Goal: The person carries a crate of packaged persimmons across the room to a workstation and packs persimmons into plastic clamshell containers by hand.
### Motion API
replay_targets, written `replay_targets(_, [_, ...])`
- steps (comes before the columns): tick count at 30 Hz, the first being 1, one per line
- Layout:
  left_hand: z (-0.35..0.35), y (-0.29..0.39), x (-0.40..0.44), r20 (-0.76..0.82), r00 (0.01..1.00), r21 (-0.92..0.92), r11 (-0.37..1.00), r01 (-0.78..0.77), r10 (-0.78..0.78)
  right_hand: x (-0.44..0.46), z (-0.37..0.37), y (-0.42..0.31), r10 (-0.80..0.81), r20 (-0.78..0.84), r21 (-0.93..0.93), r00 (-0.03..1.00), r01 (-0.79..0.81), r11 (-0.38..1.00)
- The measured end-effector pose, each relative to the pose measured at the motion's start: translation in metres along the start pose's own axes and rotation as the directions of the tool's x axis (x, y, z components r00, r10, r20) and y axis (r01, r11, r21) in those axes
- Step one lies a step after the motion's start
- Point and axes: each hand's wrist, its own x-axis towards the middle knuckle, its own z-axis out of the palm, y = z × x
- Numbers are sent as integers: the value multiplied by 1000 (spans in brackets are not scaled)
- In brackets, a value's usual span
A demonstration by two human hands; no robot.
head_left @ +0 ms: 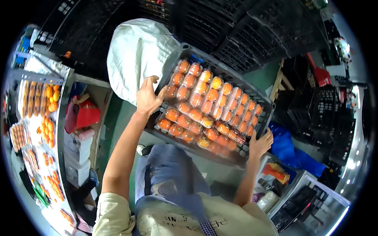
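Observation:
A black plastic crate is held at a slant in front of me, between my two hands. Clear plastic packs of round orange fruit fill it in rows, some standing on edge and others lying flat at the near side. My left hand grips the crate's left end, thumb and fingers bent at the rim. At the opposite end, my right hand is closed on the rim, its fingertips partly hidden. A white woven sack lies just beyond my left hand, against the crate's far left corner.
Stacked black crates stand along the far side. To the left is a table with loose and packed orange fruit; a red bag sits below it. On the right are a blue plastic sheet and a grey-framed shelf unit.

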Motion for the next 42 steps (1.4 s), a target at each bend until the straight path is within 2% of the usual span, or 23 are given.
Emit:
replay_targets(1, [-7, -5, -9, -82, 995, -117, 992, 49, -59, 7, -4, -15, -185, -126, 155, 975, 203, 967])
replay_targets(2, [-17, -15, -26, -167, 977, -238, 967, 87, -129, 3, -9, -40, -223, -37, 362, 974, 221, 906])
replay_targets(3, [-26, -10, -27, -202, 978, -149, 988, 29, -59, 0, -16, -67, -260, 52, 553, 964, 189, 811])
replay_targets(4, [-40, -13, -44, -230, 953, -230, 963, 143, -197, -8, -14, -91, -426, 207, 544, 881, 258, 798])
replay_targets(5, [-44, -60, -87, -277, 915, -271, 937, 219, -293, -20, -7, -118, -577, 171, 557, 799, 404, 725])
replay_targets(6, [-48, -70, -91, -290, 916, -294, 936, 192, -279, -26, -6, -138, -693, 154, 569, 704, 511, 645])
replay_targets(8, [-66, -107, -156, -202, 868, -284, 876, 390, -453, -34, 21, -160, -796, 45, 471, 604, 689, 550])
replay_targets(9, [-62, -158, -209, -139, 821, -352, 802, 482, -554, -32, 21, -165, -801, 56, 442, 596, 705, 555])
replay_targets(11, [-76, -194, -300, 11, 671, -462, 592, 661, -741, -30, 21, -173, -811, 82, 385, 579, 732, 562])
replay_targets(13, [-74, -231, -412, -37, 563, -466, 513, 721, -825, -30, 25, -175, -819, 220, 349, 531, 741, 574])
replay_targets(15, [-78, -221, -492, 16, 336, -546, 273, 792, -942, -25, 29, -181, -800, 350, 323, 488, 738, 592])
replay_targets(18, [-60, -185, -578, 90, -16, -695, -75, 715, -996, -19, 31, -190, -780, 467, 299, 417, 755, 583])
replay_targets(19, [-47, -181, -606, 183, -79, -722, -188, 665, -980, -18, 38, -193, -665, 583, 279, 468, 653, 704])
replay_targets(20, [-36, -175, -632, 264, -141, -752, -295, 590, -954, -13, 40, -196, -617, 678, 230, 400, 682, 694])
replay_targets(22, [-24, -137, -626, 239, -292, -623, -376, 686, -926, -15, 27, -201, -616, 660, 234, 431, 661, 713])
replay_targets(25, [-8, -122, -610, 291, -262, -615, -390, 686, -920, -13, 22, -200, -691, 546, 273, 475, 678, 682])
replay_targets(26, [-6, -124, -599, 295, -230, -619, -369, 693, -927, -13, 20, -200, -680, 574, 272, 457, 676, 685])
replay_targets(28, [-10, -127, -569, 281, -124, -681, -289, 673, -952, -12, 19, -197, -710, 527, 320, 467, 666, 674])
replay_targets(30, [-2, -156, -561, 306, 58, -766, -210, 608, -950, -11, 9, -198, -706, 518, 320, 483, 656, 684])
replay_targets(32, [-27, -146, -516, 217, 67, -741, -120, 661, -974, -14, 6, -199, -714, 495, 333, 494, 652, 682])
replay_targets(35, [-43, -151, -495, 135, 167, -763, 5, 647, -977, -14, 16, -188, -743, 419, 375, 522, 645, 666])
replay_targets(40, [-31, -185, -523, 208, 159, -776, -64, 628, -965, -17, 30, -184, -763, 303, 417, 571, 641, 645])
replay_targets(42, [-27, -197, -534, 255, 116, -756, -123, 643, -960, -21, 25, -190, -732, 352, 338, 584, 650, 681])
